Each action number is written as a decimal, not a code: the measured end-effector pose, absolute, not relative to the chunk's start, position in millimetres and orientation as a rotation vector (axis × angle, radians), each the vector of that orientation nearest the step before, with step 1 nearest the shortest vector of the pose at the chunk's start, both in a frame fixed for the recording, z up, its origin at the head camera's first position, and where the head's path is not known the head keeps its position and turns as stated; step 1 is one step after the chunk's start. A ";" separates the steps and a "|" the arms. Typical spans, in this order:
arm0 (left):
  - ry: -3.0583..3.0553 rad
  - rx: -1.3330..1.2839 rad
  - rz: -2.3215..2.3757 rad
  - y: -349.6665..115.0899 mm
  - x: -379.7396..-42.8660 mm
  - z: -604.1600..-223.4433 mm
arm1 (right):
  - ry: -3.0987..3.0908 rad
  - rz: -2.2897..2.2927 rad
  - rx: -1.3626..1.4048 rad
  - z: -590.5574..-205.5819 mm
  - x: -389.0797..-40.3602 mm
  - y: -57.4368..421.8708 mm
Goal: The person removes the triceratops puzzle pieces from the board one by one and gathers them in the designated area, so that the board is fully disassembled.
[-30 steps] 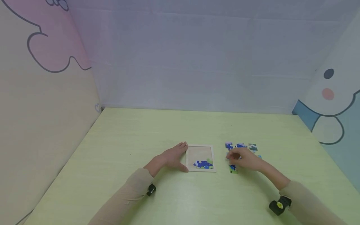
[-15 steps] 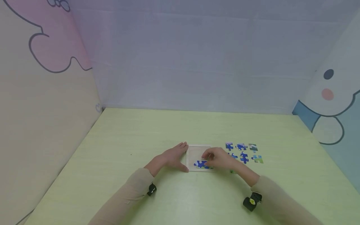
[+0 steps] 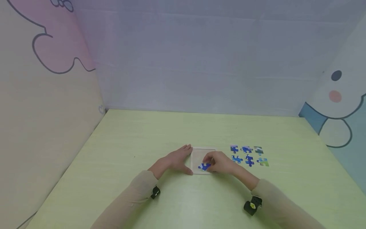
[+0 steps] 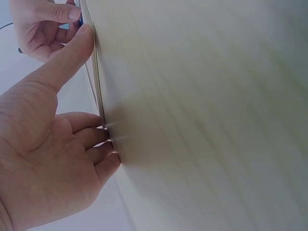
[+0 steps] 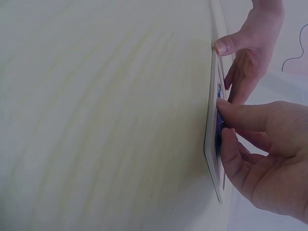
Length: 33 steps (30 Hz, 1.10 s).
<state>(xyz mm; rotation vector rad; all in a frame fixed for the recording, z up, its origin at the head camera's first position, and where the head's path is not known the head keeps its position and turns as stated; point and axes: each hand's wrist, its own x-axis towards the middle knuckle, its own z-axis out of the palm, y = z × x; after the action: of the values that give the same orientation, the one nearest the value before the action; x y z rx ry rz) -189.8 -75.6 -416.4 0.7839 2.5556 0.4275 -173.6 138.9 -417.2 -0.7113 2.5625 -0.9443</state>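
A shallow wooden puzzle tray [image 3: 197,156] lies on the table, with blue jigsaw pieces [image 3: 204,166] in its lower part. My left hand [image 3: 179,159] rests along the tray's left side, fingers fairly straight at the upper corner and thumb at the lower one. Over the tray's lower right, my right hand [image 3: 221,163] has thumb and fingertips drawn together on a jigsaw piece [image 5: 221,117]. In the right wrist view, blue shows between those fingertips, close to the tray's surface. The hand covers most of the piece and the tray's right side.
Loose jigsaw pieces [image 3: 249,160] lie in rows on the pale table [image 3: 171,130], right of the tray. A wall [image 3: 183,63] stands behind the table. Side walls with cartoon drawings rise at left and right. Each wrist carries a black camera [image 3: 251,206].
My right hand has moved left from the loose pieces to the tray, then slightly further left and down over it. The left hand has kept its place at the tray's edge.
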 end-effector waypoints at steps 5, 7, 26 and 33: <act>2.557 0.790 0.421 -75.6 -190.3 -417.6 | 2.564 -0.927 -0.718 -416.9 -173.7 138.5; 2.557 0.791 0.421 -75.4 -190.4 -417.9 | 2.567 -0.920 -0.723 -417.1 -173.4 138.7; 2.553 0.778 0.432 -75.3 -188.6 -415.1 | 2.545 -0.979 -0.846 -419.7 -168.5 142.9; 2.556 0.781 0.424 -74.9 -188.8 -415.7 | 2.511 -1.039 -0.908 -421.4 -169.2 145.7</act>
<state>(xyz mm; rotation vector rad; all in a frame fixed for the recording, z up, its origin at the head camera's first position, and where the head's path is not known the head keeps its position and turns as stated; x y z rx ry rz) -188.8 -74.9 -415.7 0.7812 2.5559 0.4245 -169.2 145.7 -421.4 -0.9077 2.5112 -1.0394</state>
